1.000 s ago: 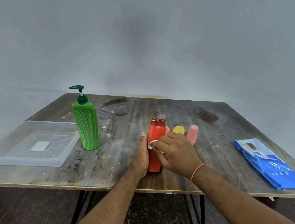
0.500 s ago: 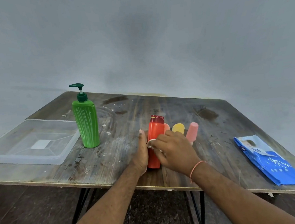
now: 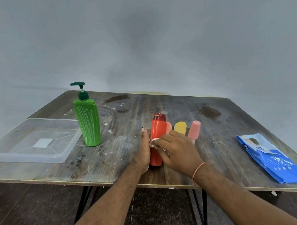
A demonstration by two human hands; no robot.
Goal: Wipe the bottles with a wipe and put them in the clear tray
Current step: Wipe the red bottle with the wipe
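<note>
An orange-red bottle (image 3: 156, 129) with a dark red cap stands near the table's front edge. My left hand (image 3: 143, 151) holds its left side, thumb up along the bottle. My right hand (image 3: 173, 149) pinches a white wipe (image 3: 153, 141) against the bottle's front. Behind my right hand stand a yellow bottle (image 3: 180, 127) and a pink bottle (image 3: 194, 129), partly hidden. A tall green pump bottle (image 3: 88, 122) stands to the left. The clear tray (image 3: 58, 155) lies at the table's left end with no bottle in it.
A blue pack of wipes (image 3: 272, 159) lies at the table's right front corner. The wooden table (image 3: 161, 104) is stained and stands against a grey wall. Its black legs show below the front edge, over a dark floor.
My right hand has slid the wipe a little up and left on the orange-red bottle. The left hand keeps its hold. The camera has shifted slightly.
</note>
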